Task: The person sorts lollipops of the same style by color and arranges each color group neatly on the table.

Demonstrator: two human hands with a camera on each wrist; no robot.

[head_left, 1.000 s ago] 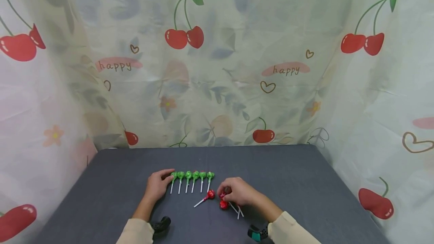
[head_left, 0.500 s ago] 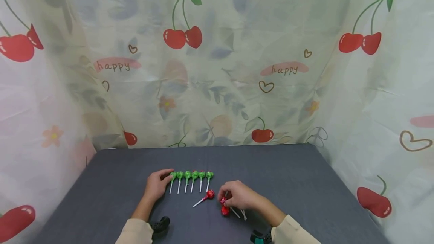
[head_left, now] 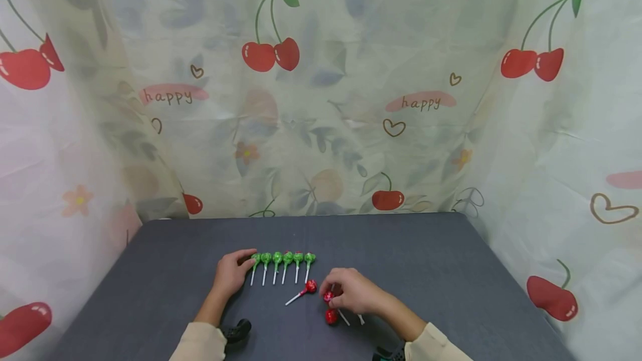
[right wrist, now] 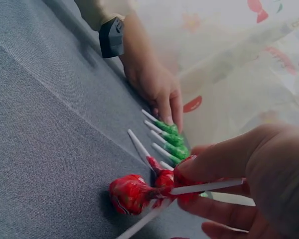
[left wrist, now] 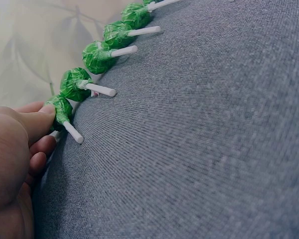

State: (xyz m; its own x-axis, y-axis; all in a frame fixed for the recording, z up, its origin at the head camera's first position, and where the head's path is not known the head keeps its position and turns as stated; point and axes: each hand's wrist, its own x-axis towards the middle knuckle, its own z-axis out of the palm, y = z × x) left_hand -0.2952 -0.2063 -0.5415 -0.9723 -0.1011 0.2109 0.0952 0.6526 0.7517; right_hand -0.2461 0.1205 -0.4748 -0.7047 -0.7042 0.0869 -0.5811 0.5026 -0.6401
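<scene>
Head view: bench, dark cloth surface, carrying one green row of six pops, heads at the far side, sticks toward the person. Row taken as landmark.

Left hand: at the row's left end. Left grip narrow, thumb and finger pinching the end pop.

Right hand: beyond the row's right end, on its near side. Right grip narrow, fingertips pinching a held red pop; whether that pop touches the bench, cannot tell.

Loose red pop: on the bench, just on the near side of the row's right end, stick slanting left and nearer. Held by neither hand.

Lower red pop: farther to the near side of the row than the held one, just under the right hand. Contact between the two not clear.

White stick: to the right of the row, partly covered by the right hand; its head hidden, so full red count uncertain.

Progress, by judgement: green portion looks complete, six pops evenly aligned. Red portion looks barely begun: no red row formed, all visible reds outside the green line and askew.
</scene>
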